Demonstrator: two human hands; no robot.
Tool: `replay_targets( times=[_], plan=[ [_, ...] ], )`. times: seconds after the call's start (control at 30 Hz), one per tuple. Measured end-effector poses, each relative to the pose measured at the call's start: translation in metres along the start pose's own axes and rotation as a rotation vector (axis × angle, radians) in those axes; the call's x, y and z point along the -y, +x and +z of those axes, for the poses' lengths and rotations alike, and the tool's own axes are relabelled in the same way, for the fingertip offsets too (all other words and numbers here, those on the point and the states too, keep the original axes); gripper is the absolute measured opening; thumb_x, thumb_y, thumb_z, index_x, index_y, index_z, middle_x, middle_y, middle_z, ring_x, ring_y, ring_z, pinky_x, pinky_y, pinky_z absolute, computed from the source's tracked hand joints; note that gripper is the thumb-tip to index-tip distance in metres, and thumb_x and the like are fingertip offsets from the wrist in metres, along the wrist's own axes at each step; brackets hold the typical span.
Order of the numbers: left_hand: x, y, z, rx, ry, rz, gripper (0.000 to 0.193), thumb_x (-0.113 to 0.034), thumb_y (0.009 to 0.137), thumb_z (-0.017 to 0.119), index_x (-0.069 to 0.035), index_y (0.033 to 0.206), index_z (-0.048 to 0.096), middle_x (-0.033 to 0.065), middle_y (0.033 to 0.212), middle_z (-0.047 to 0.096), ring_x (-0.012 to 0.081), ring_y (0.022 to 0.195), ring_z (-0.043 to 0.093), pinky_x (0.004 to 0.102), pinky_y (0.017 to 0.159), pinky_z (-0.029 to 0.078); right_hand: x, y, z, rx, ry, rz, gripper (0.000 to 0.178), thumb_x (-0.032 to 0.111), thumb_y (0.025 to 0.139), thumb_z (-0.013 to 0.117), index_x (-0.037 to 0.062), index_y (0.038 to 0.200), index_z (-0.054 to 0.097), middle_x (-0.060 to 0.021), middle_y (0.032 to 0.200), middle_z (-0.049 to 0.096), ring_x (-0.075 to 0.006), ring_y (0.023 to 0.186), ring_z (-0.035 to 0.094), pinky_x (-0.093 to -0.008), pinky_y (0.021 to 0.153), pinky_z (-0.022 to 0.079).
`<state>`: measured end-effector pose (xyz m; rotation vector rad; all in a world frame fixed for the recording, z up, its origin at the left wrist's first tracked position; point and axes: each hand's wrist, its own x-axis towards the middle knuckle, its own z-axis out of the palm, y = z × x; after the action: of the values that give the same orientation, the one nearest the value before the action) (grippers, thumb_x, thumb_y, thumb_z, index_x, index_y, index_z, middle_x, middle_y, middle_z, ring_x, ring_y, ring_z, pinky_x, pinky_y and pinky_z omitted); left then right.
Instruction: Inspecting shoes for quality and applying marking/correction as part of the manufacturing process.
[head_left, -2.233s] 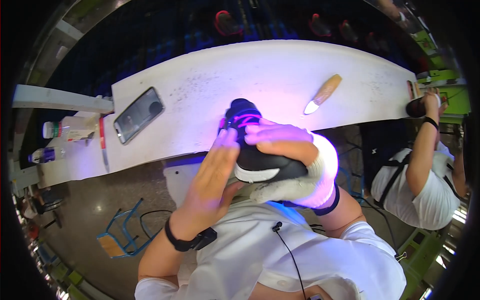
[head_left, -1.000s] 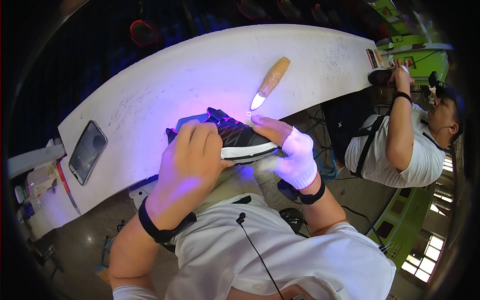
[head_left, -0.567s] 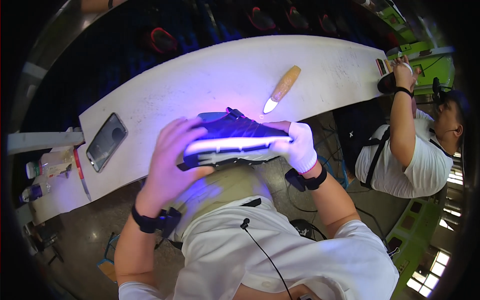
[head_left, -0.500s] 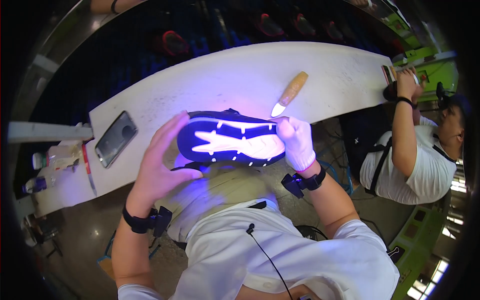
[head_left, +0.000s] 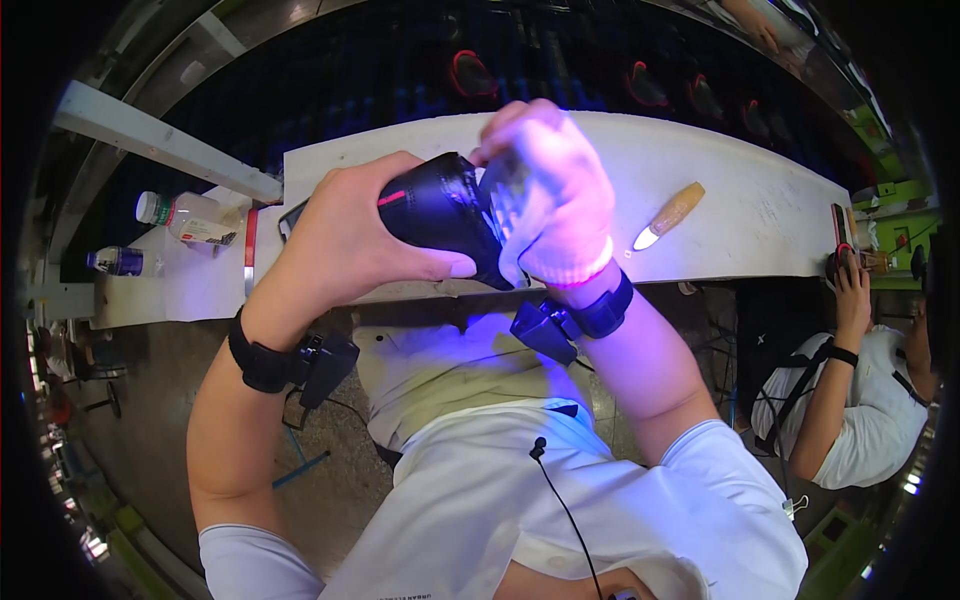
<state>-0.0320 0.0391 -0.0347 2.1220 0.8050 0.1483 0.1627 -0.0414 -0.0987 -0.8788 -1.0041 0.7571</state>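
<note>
Over the near edge of the white table, my left hand (head_left: pixel 345 225) is wrapped round a black shoe (head_left: pixel 428 208) with a short red stripe. Its thumb presses the near side and the fingers go over the far side. My right hand (head_left: pixel 558 195), in a white glove with bare fingertips, is curled over the right part of the shoe. Blur smears this hand, and it hides much of the shoe's opening. A bluish-white patch shows beneath its fingers. Right of it lies a wooden-handled tool (head_left: pixel 672 213) with a white tip, perhaps a brush.
The white table (head_left: pixel 760 215) spans the view. Bottles (head_left: pixel 200 218) and a red strip-like tool (head_left: pixel 250 250) lie at its left. A metal beam (head_left: pixel 165 140) juts in there. Beyond is a dark surface with red-rimmed items (head_left: pixel 473 75). A co-worker (head_left: pixel 850 390) sits at right.
The shoe has turned from showing its pale-patterned sole to showing its black upper. My left hand has closed round it. My right hand has moved up and over the shoe. The view has shifted.
</note>
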Motion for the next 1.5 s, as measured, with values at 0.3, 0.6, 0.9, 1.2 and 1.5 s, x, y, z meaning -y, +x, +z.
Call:
replay_targets(
  times=[0.3, 0.6, 0.9, 1.2, 1.5],
  plan=[
    [0.0, -0.011, 0.014, -0.167, -0.236, -0.177, 0.054, -0.024, 0.073, 0.097, 0.001, 0.112, 0.069, 0.0049, 0.091, 0.075, 0.0125, 0.076, 0.072, 0.0282, 0.071, 0.058, -0.004, 0.022, 0.021, 0.168, 0.328, 0.307, 0.016, 0.018, 0.101, 0.062, 0.0026, 0.101, 0.066, -0.0008, 0.087, 0.058, -0.0082, 0.082, 0.054, -0.0279, 0.075, 0.047],
    [-0.05, 0.04, 0.028, -0.089, 0.388, 0.043, 0.068, -0.042, 0.065, 0.1, 0.004, 0.105, 0.07, 0.0176, 0.087, 0.077, 0.0288, 0.076, 0.078, 0.0377, 0.072, 0.06, 0.024, 0.015, -0.036, 0.218, 0.003, 0.218, 0.022, 0.023, 0.097, 0.056, 0.0033, 0.106, 0.06, -0.0049, 0.112, 0.05, -0.0143, 0.105, 0.049, -0.0277, 0.097, 0.04],
    [-0.07, 0.001, 0.073, 0.022, 0.581, 0.457, 0.073, -0.051, 0.073, 0.095, 0.004, 0.108, 0.063, 0.0125, 0.073, 0.066, 0.0279, 0.059, 0.071, 0.0387, 0.052, 0.055, 0.061, -0.05, -0.065, 0.287, -0.184, 0.151, 0.097, 0.079, 0.104, 0.029, -0.0052, 0.146, 0.054, -0.0167, 0.132, 0.064, -0.0325, 0.129, 0.06, -0.0494, 0.118, 0.038],
    [-0.031, -0.052, 0.007, 0.117, 0.501, 0.464, 0.105, -0.05, 0.058, 0.098, -0.004, 0.142, 0.054, 0.0242, 0.14, 0.051, 0.0416, 0.127, 0.055, 0.0457, 0.1, 0.051, 0.031, -0.106, -0.039, 0.388, -0.532, -0.308, 0.101, 0.052, 0.079, 0.086, -0.0056, 0.153, 0.048, -0.0302, 0.154, 0.052, -0.0493, 0.143, 0.051, -0.0548, 0.119, 0.042],
    [0.039, -0.12, 0.084, -0.312, -0.622, -0.036, 0.062, -0.01, 0.078, 0.092, -0.003, 0.128, 0.057, 0.027, 0.166, 0.035, 0.0311, 0.142, 0.052, 0.0433, 0.117, 0.043, -0.005, -0.103, 0.008, 0.418, -0.875, -0.098, 0.098, 0.056, 0.064, 0.09, 0.0004, 0.139, 0.064, -0.0214, 0.134, 0.068, -0.0398, 0.117, 0.068, -0.0504, 0.101, 0.053]
  ],
)
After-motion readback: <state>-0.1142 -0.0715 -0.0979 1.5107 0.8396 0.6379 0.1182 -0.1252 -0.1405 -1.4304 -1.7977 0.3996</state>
